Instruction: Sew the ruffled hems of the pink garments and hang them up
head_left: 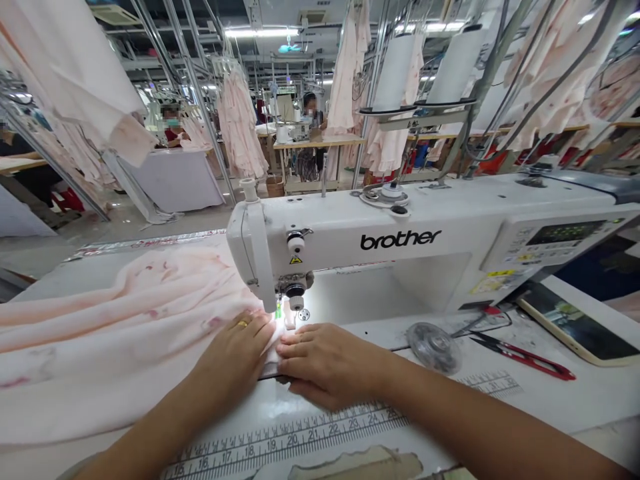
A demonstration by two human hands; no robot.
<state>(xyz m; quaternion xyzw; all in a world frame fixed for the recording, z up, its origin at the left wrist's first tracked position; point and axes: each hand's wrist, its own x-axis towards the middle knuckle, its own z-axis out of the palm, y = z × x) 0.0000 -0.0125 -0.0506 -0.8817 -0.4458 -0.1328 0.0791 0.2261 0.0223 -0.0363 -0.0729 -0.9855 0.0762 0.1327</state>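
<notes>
A left hand [235, 343], wearing a gold ring [243, 324], and a right hand [327, 363] lie open and flat, pressing without gripping a pale pink floral fabric garment [100, 333] on a white counter [550, 400]. The thin cloth is judged light, soft and apt to slip, and best controlled by flat palms on either side of the needle. Its long axis runs sideways, with loose folds to the left and its gathered end at the metal presser foot [290, 323]. Behind stands a white Brother sewing machine [380, 233]; red-handled thread snips [525, 357] lie rightward. Pink garments [240, 127] hang beyond.
</notes>
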